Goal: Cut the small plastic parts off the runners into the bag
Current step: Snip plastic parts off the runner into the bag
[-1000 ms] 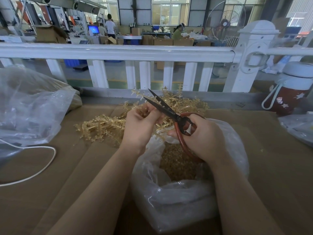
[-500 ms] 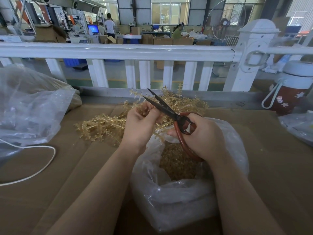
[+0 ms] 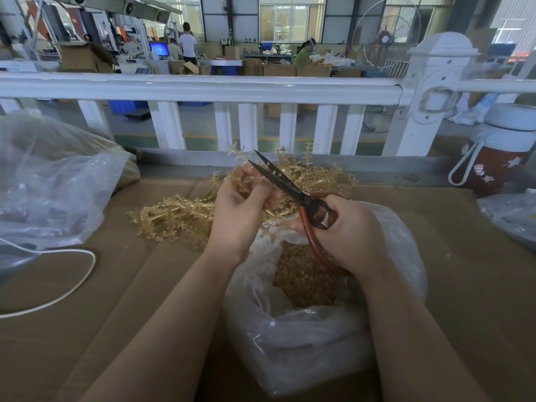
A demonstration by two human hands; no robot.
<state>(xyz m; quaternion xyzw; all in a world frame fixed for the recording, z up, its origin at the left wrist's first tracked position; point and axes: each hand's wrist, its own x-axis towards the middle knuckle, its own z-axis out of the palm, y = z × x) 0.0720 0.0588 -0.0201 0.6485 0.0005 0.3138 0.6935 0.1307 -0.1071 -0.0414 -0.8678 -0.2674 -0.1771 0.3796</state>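
Note:
My left hand (image 3: 237,216) pinches a translucent amber runner (image 3: 242,177) with small parts on its branches, held above the bag's mouth. My right hand (image 3: 348,233) grips red-handled scissors (image 3: 290,184); their dark blades are parted and point up and left, right beside the runner at my left fingertips. Below both hands sits a clear plastic bag (image 3: 304,343), open at the top, holding a mass of cut amber parts (image 3: 304,282). A loose pile of runners (image 3: 179,213) lies on the brown cardboard surface behind and left of my hands.
A large crumpled clear bag (image 3: 49,184) fills the left side, with a white cable (image 3: 72,288) looping in front of it. A white railing (image 3: 203,88) borders the far edge. A red bottle with a white lid (image 3: 493,166) stands at the right, next to another plastic bag (image 3: 510,216).
Hardly anything differs: my left fingers have shifted the runner a little against the parted blades. Both hands stay over the bag.

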